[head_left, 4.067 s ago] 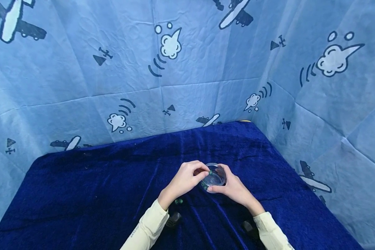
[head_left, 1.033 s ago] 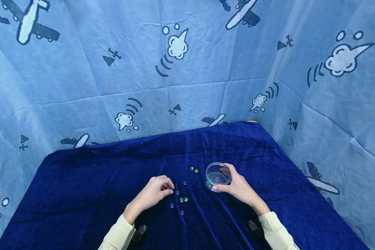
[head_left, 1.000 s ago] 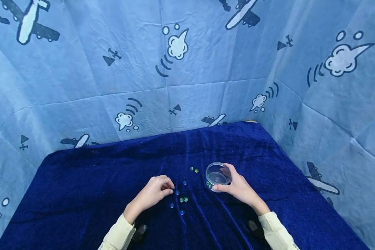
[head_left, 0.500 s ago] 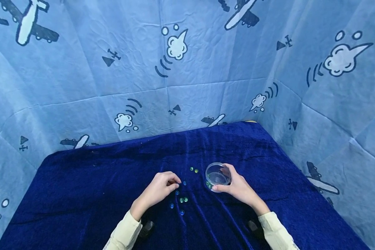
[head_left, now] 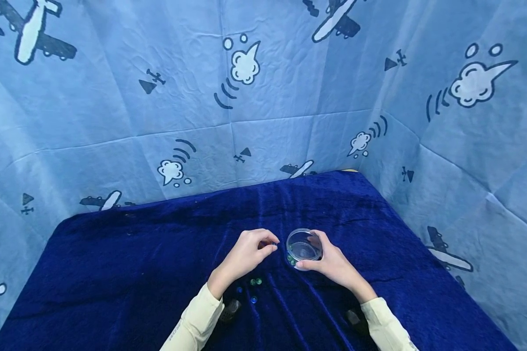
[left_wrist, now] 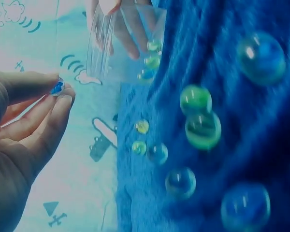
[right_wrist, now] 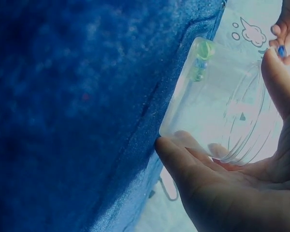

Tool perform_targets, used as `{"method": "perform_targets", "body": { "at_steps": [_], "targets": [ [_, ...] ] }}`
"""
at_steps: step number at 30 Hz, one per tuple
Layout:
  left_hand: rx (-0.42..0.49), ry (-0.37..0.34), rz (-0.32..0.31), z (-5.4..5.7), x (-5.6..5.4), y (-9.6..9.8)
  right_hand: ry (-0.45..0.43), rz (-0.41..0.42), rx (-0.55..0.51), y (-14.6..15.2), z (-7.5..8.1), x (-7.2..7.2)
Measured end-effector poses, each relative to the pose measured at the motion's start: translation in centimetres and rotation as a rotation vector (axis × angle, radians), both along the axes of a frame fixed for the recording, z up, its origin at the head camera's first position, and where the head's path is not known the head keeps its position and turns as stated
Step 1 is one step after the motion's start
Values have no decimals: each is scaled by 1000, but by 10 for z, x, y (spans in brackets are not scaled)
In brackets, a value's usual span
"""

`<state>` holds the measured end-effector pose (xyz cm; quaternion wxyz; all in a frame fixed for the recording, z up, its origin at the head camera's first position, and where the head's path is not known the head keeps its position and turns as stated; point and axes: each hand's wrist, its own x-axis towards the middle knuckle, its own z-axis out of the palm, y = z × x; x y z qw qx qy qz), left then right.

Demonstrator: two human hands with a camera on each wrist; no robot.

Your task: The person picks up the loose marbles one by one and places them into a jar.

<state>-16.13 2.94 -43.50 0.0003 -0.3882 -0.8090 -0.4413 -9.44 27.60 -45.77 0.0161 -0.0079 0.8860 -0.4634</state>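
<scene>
My left hand [head_left: 247, 251] pinches a blue glass marble [left_wrist: 58, 88] between thumb and fingertips, in the air just left of a clear plastic jar [head_left: 302, 251]. My right hand [head_left: 334, 261] grips that jar from its right side, thumb at the front and fingers behind. The jar's round mouth faces up, tilted slightly, and several green and blue marbles [left_wrist: 152, 61] lie at its bottom. Below the left hand, loose marbles rest on the cloth: two touching green ones [left_wrist: 203, 130], two yellow-green ones [left_wrist: 141, 126] and several blue ones [left_wrist: 246, 207]. The head view hides some behind the left hand.
Dark blue velvet cloth [head_left: 158, 263] with folds covers the table. A light blue curtain [head_left: 281, 87] printed with airplanes and clouds stands behind and to the right. Dark devices sit under the wrists, the left one [head_left: 230, 311] near the loose marbles.
Over the last second my left hand has moved right and farther from me, from among the loose marbles to beside the jar. The right hand and jar have hardly moved.
</scene>
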Motion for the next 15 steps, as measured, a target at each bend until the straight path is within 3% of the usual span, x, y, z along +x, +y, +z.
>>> {"method": "perform_targets", "body": {
  "at_steps": [9,15],
  "targets": [
    [64,7,-31,4,1,18,2,2,5,0,3,1],
    [50,-29,-45,7,2,26,-15,2,-2,0,3,1]
  ]
}}
